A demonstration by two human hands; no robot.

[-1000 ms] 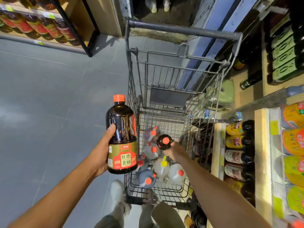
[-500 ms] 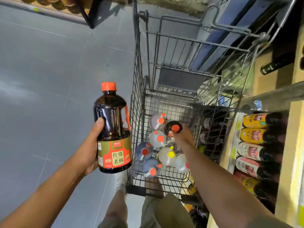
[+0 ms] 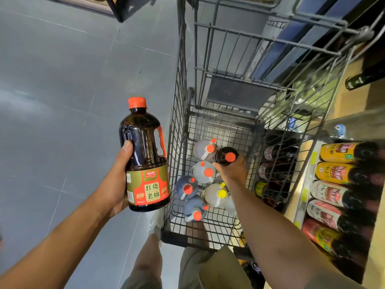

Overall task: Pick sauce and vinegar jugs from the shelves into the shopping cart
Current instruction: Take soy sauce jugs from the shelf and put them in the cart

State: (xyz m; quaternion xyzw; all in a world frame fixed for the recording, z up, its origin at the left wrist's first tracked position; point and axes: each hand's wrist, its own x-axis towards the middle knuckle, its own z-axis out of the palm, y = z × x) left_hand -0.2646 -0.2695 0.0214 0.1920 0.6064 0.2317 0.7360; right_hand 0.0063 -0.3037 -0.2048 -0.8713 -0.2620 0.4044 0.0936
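My left hand [image 3: 116, 184] grips a dark soy sauce jug [image 3: 144, 157] with an orange cap and a green-and-red label, upright, outside the cart's left wall. Inside the wire shopping cart [image 3: 177, 113], my right hand [image 3: 234, 168] is closed around a second dark jug [image 3: 226, 156] with an orange cap, low in the basket. Beside it stand several pale and grey jugs with orange caps [image 3: 203, 172] and one with a yellow cap [image 3: 216, 195]. My right forearm hides part of the basket floor.
Shelves at the right hold rows of bottles lying on their sides [image 3: 337, 174], close against the cart. Grey tiled floor [image 3: 62, 101] spreads to the left. Another shelf unit's corner [image 3: 120, 9] shows at the top left. My legs and a shoe [image 3: 155, 222] are below the cart.
The view has tilted down and closer to the cart. My right hand has lowered its dark jug deeper into the basket among the others. My left hand keeps its jug beside the cart.
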